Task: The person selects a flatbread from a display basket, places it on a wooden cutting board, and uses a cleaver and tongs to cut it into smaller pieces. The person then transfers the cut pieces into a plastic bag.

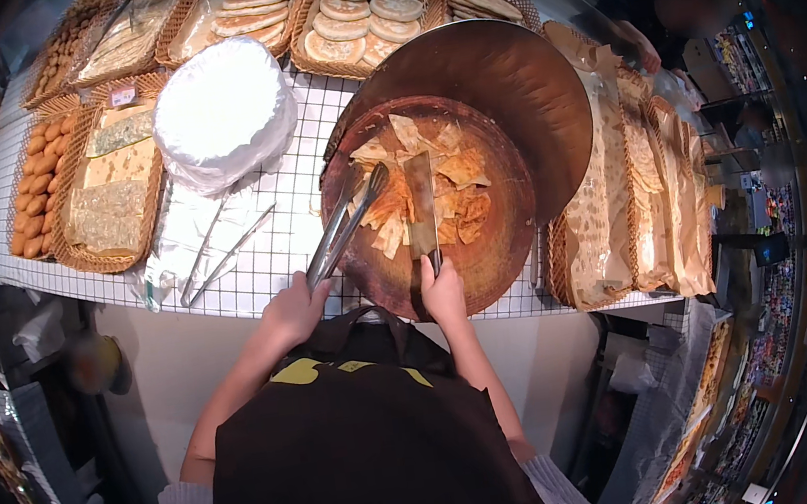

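A round wooden chopping board (487, 277) stands on the counter in front of me, with cut pieces of flatbread (462, 169) over its middle. My left hand (296, 310) is closed round metal tongs (344, 221), whose tips reach the left side of the bread pieces. In my right hand (443, 290) is the dark handle of a cleaver (422, 204). Its broad blade points away from me and lies among the pieces. The bread under the blade is hidden.
A curved brown metal guard (532, 105) rises behind the board. Left of it stand a stack of white plastic bags (223, 108) and another pair of tongs (223, 259). Baskets of round flatbreads (365, 17) line the back; more bread (598, 198) lies right. A person (666, 13) stands beyond.
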`<state>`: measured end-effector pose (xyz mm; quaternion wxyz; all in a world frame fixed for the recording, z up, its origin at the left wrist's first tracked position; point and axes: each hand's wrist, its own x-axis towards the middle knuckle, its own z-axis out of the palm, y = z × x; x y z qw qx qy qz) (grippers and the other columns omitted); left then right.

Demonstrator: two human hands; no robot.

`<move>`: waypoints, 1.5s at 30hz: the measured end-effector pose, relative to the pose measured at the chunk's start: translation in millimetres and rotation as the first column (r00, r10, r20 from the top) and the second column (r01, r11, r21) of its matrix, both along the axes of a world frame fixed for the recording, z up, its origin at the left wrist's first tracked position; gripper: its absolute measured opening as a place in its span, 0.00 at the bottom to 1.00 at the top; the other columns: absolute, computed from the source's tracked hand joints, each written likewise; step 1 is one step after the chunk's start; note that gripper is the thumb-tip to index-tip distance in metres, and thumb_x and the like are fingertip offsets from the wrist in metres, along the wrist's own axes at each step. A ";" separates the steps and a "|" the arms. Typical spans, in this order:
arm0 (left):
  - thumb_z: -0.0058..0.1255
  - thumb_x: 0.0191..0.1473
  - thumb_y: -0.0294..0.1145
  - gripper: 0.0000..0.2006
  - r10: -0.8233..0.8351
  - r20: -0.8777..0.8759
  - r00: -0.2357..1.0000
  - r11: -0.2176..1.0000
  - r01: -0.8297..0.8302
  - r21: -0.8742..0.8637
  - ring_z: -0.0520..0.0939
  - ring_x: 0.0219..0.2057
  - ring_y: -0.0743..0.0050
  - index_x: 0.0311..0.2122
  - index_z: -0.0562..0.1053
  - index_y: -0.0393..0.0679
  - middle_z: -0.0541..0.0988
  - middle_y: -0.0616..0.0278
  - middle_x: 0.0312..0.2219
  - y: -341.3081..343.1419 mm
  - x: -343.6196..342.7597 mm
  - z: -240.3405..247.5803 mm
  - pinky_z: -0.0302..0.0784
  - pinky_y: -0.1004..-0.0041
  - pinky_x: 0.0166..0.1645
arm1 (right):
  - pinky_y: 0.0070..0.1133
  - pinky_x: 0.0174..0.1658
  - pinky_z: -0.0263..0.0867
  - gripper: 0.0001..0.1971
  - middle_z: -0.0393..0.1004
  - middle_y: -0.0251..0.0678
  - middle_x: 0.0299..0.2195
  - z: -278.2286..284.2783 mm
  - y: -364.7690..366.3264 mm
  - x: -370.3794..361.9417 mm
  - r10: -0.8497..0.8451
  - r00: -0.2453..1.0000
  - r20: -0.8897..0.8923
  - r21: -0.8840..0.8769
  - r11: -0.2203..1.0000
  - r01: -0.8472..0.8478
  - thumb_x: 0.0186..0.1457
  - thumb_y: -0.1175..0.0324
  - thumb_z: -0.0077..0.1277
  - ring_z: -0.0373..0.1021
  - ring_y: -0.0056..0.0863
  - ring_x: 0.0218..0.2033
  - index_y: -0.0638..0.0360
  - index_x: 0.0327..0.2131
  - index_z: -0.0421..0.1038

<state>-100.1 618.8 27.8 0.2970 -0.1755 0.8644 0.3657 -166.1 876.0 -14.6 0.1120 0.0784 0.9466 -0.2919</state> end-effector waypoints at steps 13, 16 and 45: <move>0.35 0.63 0.52 0.28 0.097 0.119 0.988 0.987 -0.111 0.119 0.76 0.38 0.32 0.42 0.64 0.29 0.75 0.30 0.30 -19.2 43.1 25.4 0.70 0.52 0.44 | 0.38 0.28 0.68 0.19 0.72 0.54 0.21 12.5 -43.3 -14.4 -0.008 0.950 -0.313 -0.196 0.979 -0.057 0.61 0.55 0.44 0.72 0.56 0.25 0.67 0.36 0.63; 0.33 0.64 0.51 0.26 0.072 0.114 0.991 0.990 -0.085 0.110 0.76 0.36 0.31 0.41 0.64 0.29 0.75 0.31 0.29 -10.2 19.0 29.9 0.70 0.49 0.43 | 0.47 0.35 0.66 0.25 0.72 0.66 0.29 -15.6 -65.0 -59.5 0.110 0.994 -0.023 -0.043 0.993 -0.111 0.60 0.49 0.42 0.70 0.64 0.31 0.70 0.38 0.65; 0.43 0.59 0.53 0.24 0.273 -0.295 0.916 0.939 -0.320 -0.126 0.78 0.29 0.35 0.42 0.63 0.38 0.76 0.40 0.22 -66.7 89.8 -93.5 0.69 0.51 0.32 | 0.41 0.28 0.66 0.19 0.74 0.53 0.22 46.5 113.5 -20.4 0.333 0.940 -0.080 0.186 0.931 -0.314 0.56 0.51 0.50 0.72 0.55 0.26 0.58 0.35 0.66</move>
